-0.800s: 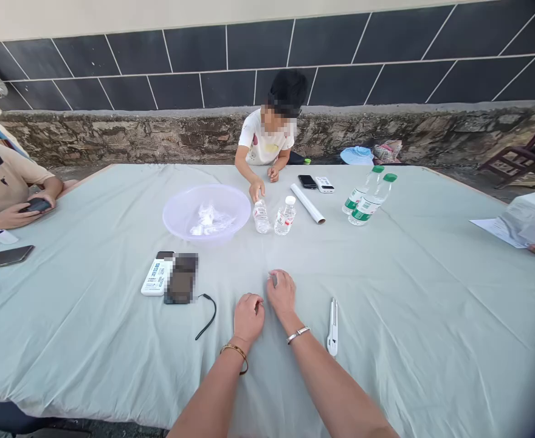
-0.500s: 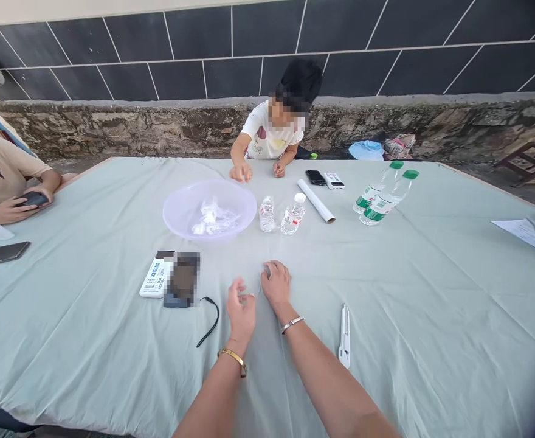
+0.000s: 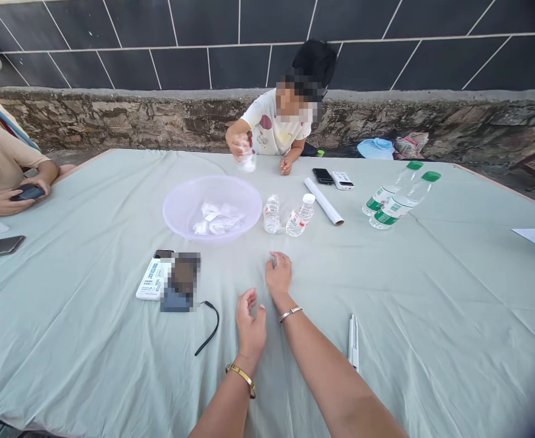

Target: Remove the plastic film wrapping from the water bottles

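My left hand (image 3: 251, 328) rests on the green-grey tablecloth (image 3: 313, 292), fingers loosely curled with the thumb apart, holding nothing. Just ahead and to its right, my right hand (image 3: 279, 274) lies on the cloth, its thumb and fingers apart, also without anything in it. Beyond them stand two small clear water bottles, one crumpled-looking bottle (image 3: 272, 214) and one white-capped bottle (image 3: 300, 215). A pale purple basin (image 3: 176, 210) with crumpled clear plastic (image 3: 219, 219) sits to their left. Right of my right forearm lies a white utility knife (image 3: 354, 342).
A white power bank (image 3: 151, 277), a blurred-out dark object (image 3: 180, 283) and a black strap (image 3: 210, 328) lie left. A white roll (image 3: 324, 202) and two large green-capped bottles (image 3: 402, 204) stand right. Across, a person (image 3: 272, 128) holds a blurred whitish thing (image 3: 248, 159); another person (image 3: 10, 164) sits left.
The person across has raised a hand, now with a whitish thing in it. The plastic in the basin lies flatter. My left hand has shifted slightly; the view has moved a little.
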Demonstrator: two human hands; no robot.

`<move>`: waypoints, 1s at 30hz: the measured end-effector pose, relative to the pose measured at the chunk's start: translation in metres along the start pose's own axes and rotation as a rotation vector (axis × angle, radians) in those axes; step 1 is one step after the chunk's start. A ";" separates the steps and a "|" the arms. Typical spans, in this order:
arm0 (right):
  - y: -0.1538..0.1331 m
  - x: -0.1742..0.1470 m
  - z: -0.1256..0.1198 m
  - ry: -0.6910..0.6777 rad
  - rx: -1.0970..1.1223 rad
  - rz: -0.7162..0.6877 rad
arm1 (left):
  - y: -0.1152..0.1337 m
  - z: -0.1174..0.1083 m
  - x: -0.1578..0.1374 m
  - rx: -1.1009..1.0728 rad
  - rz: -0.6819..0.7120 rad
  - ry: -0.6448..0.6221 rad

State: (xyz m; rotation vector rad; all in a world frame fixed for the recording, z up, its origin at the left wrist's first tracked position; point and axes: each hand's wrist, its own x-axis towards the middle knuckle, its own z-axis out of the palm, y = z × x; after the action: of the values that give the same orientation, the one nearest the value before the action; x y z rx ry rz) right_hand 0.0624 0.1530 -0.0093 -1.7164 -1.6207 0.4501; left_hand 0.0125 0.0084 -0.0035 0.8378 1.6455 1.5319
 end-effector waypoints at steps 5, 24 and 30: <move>-0.022 0.053 0.021 0.145 0.069 0.145 | 0.003 -0.010 -0.007 0.101 0.094 -0.070; 0.000 -0.112 -0.067 0.034 0.141 0.166 | 0.015 -0.022 -0.005 -0.242 -0.283 -0.140; 0.005 -0.215 -0.107 -0.161 0.267 0.095 | 0.030 -0.036 -0.046 -0.084 -0.319 -0.177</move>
State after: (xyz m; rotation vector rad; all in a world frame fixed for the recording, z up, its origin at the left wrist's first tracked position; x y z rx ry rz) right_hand 0.1077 -0.0817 0.0129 -1.5921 -1.5147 0.8313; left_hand 0.0053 -0.0475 0.0315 0.6126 1.4926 1.2583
